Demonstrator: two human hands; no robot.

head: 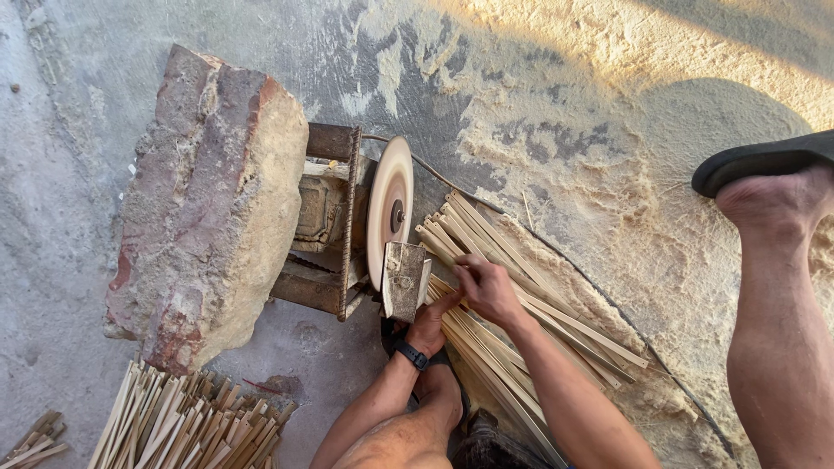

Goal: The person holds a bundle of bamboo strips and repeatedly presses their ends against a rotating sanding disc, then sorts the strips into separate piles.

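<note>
A round sanding disc [387, 207] stands upright on a rusty metal frame [328, 224] on the ground. Just right of it lies a fanned heap of thin bamboo sticks [521, 295]. My right hand [488, 288] rests on top of that heap, fingers curled around a few sticks near their ends. My left hand [432, 323], with a black wristband, sits just below the small metal rest [404, 280] in front of the disc and touches the lower sticks of the heap; whether it grips them is hidden.
A big block of old brick and mortar [208, 200] weighs down the frame on the left. Another pile of sticks [187, 421] lies at the bottom left. Sawdust [599, 165] covers the ground to the right. My right leg and sandalled foot [769, 191] are at the right edge.
</note>
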